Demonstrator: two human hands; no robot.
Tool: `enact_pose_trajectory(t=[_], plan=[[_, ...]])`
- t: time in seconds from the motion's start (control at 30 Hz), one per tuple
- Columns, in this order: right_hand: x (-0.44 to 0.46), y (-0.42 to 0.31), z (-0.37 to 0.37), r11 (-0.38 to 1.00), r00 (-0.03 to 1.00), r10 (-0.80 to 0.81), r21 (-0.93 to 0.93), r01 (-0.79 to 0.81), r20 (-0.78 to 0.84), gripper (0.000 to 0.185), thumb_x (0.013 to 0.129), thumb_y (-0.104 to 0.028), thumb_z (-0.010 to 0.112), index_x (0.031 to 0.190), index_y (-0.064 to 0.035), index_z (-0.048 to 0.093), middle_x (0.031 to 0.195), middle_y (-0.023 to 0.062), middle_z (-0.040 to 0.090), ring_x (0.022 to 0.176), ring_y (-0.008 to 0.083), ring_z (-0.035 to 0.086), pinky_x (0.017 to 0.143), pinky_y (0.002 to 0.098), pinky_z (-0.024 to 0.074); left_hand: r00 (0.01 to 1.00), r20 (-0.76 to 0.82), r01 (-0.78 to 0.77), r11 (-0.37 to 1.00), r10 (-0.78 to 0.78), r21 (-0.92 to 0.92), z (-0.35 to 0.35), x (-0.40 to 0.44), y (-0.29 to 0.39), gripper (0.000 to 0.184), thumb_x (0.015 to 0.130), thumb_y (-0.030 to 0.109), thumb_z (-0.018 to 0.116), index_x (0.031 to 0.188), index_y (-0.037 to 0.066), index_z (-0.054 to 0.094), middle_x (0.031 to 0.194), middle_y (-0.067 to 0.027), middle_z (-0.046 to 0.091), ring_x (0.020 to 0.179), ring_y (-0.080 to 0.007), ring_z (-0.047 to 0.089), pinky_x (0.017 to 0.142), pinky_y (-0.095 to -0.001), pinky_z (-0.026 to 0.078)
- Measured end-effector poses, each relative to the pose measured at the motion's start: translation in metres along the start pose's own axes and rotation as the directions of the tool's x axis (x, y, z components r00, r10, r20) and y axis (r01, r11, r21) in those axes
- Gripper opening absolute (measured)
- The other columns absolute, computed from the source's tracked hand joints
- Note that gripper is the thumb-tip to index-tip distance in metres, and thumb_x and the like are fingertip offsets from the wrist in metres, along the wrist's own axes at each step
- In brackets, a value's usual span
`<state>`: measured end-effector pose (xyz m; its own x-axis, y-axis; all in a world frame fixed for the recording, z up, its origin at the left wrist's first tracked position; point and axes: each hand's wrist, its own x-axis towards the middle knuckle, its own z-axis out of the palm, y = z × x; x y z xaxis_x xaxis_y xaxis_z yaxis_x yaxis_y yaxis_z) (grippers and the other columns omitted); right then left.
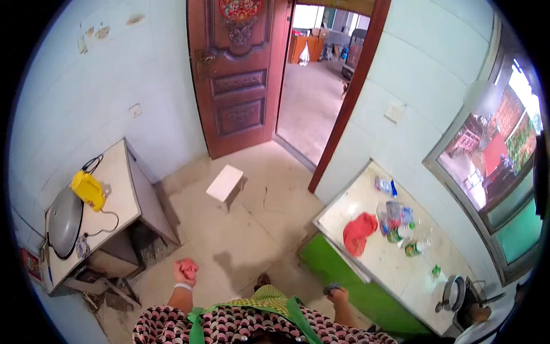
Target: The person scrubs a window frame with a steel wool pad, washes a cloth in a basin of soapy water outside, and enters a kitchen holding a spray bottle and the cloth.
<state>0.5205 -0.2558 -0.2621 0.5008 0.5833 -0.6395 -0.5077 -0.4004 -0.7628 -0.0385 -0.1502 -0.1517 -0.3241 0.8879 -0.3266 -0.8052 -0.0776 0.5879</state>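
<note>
My left hand (pixel 182 280), with a pale band at its wrist, is closed around a crumpled pinkish-red cloth (pixel 188 265). It hangs low over the tiled floor, left of my body. On the other side, my right hand (pixel 340 296) grips a small dark grey scrubber (pixel 330 288), perhaps steel wool; its detail is too small to be sure. That hand is near the green front of the counter (pixel 326 261). A red cloth or bag (pixel 360 234) lies crumpled on the countertop, apart from both hands.
Several plastic bottles (pixel 395 217) and a pan (pixel 454 293) stand on the right-hand counter. A small white stool (pixel 225 182) is on the floor ahead, before an open brown door (pixel 240 86). The left table (pixel 123 178) bears a yellow appliance (pixel 89 190) and a round grey lid or pan (pixel 65 222).
</note>
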Motion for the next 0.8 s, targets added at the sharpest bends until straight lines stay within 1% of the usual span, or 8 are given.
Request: enact_pose_trajectory(t=[0.07, 0.2, 0.3, 0.43, 0.53, 0.6, 0.7, 0.8], plan=[[0.072, -0.048, 0.056, 0.991, 0.960, -0.119, -0.033, 0.132, 0.255, 0.013, 0.070, -0.001, 0.055, 0.084, -0.0008, 0.057, 0.077, 0.0103, 0.058, 0.061, 0.0209, 0.057, 0.051, 0.0320, 0.0495, 0.996, 0.087, 0.021, 0.999, -0.017, -0.043, 0.006, 0.036, -0.033, 0.025, 0.082, 0.029, 0.040, 0.064, 0.011, 0.038, 0.059, -0.0035, 0.043, 0.054, -0.0184, 0.040, 0.050, -0.0314, 0.036], [0.080, -0.153, 0.243, 0.936, 0.897, -0.180, -0.211, 0.282, 0.404, 0.013, 0.070, -0.001, 0.056, 0.083, -0.0006, 0.057, 0.077, 0.0077, 0.059, 0.060, 0.0176, 0.057, 0.053, 0.0305, 0.0483, 0.943, -0.269, 0.123, 0.956, -0.196, -0.266, -0.035, 0.133, 0.009, 0.034, 0.083, 0.030, 0.034, 0.055, 0.012, 0.032, 0.054, -0.0026, 0.037, 0.046, -0.0168, 0.034, 0.042, -0.0299, 0.029], [0.110, -0.195, 0.304, 0.820, 0.819, -0.210, -0.359, 0.445, 0.534, 0.014, 0.073, -0.001, 0.056, 0.087, 0.0017, 0.057, 0.079, 0.0078, 0.059, 0.063, 0.0169, 0.057, 0.055, 0.0305, 0.0477, 0.792, -0.607, -0.171, 0.976, 0.055, -0.136, 0.032, 0.095, 0.006, 0.036, 0.083, 0.028, 0.032, 0.051, 0.012, 0.030, 0.047, -0.0021, 0.032, 0.039, -0.0155, 0.028, 0.037, -0.0292, 0.027], [0.143, -0.242, 0.393, 0.892, 0.809, -0.202, -0.236, 0.384, 0.551, 0.016, 0.076, -0.001, 0.056, 0.092, 0.0044, 0.057, 0.081, 0.0092, 0.060, 0.067, 0.0177, 0.058, 0.058, 0.0308, 0.0481, 0.767, -0.612, -0.291, 0.955, 0.194, -0.062, 0.063, 0.145, 0.004, 0.036, 0.082, 0.024, 0.033, 0.050, 0.010, 0.032, 0.041, -0.0011, 0.027, 0.033, -0.0144, 0.018, 0.032, -0.0275, 0.021], [0.201, -0.260, 0.441, 0.872, 0.850, -0.214, -0.298, 0.388, 0.481, 0.017, 0.077, 0.001, 0.056, 0.094, 0.0048, 0.055, 0.083, 0.0088, 0.059, 0.070, 0.0191, 0.059, 0.056, 0.0318, 0.0499, 0.900, -0.435, -0.100, 0.982, 0.020, -0.163, 0.050, 0.229, 0.005, 0.031, 0.080, 0.022, 0.035, 0.051, 0.011, 0.032, 0.043, -0.0006, 0.027, 0.035, -0.0133, 0.015, 0.035, -0.0289, 0.016], [0.231, -0.271, 0.460, 0.889, 0.888, -0.204, -0.302, 0.345, 0.412, 0.015, 0.076, 0.002, 0.055, 0.091, 0.0042, 0.055, 0.082, 0.0079, 0.059, 0.069, 0.0189, 0.059, 0.055, 0.0308, 0.0498, 0.951, -0.211, 0.220, 0.974, -0.228, -0.062, 0.050, 0.294, 0.016, 0.033, 0.080, 0.028, 0.034, 0.051, 0.011, 0.034, 0.044, -0.0035, 0.031, 0.036, -0.0160, 0.020, 0.035, -0.0312, 0.022], [0.253, -0.307, 0.483, 0.930, 0.938, -0.195, -0.250, 0.270, 0.286, 0.011, 0.075, 0.004, 0.054, 0.086, 0.0028, 0.055, 0.080, 0.0065, 0.059, 0.067, 0.0184, 0.058, 0.053, 0.0288, 0.0494, 0.902, -0.384, 0.131, 0.972, -0.198, -0.193, 0.142, 0.386, 0.009, 0.033, 0.079, 0.031, 0.034, 0.056, 0.007, 0.038, 0.050, -0.0068, 0.038, 0.043, -0.0237, 0.033, 0.045, -0.0360, 0.033], [0.279, -0.345, 0.493, 0.950, 0.963, -0.197, -0.207, 0.233, 0.182, 0.010, 0.075, 0.005, 0.053, 0.084, 0.0013, 0.056, 0.080, 0.0060, 0.059, 0.066, 0.0173, 0.058, 0.052, 0.0275, 0.0487, 0.948, -0.141, 0.287, 0.958, -0.284, 0.002, 0.235, 0.481, 0.001, 0.012, 0.068, 0.018, 0.045, 0.065, 0.007, 0.042, 0.061, -0.0123, 0.045, 0.054, -0.0278, 0.043, 0.051, -0.0394, 0.039]])
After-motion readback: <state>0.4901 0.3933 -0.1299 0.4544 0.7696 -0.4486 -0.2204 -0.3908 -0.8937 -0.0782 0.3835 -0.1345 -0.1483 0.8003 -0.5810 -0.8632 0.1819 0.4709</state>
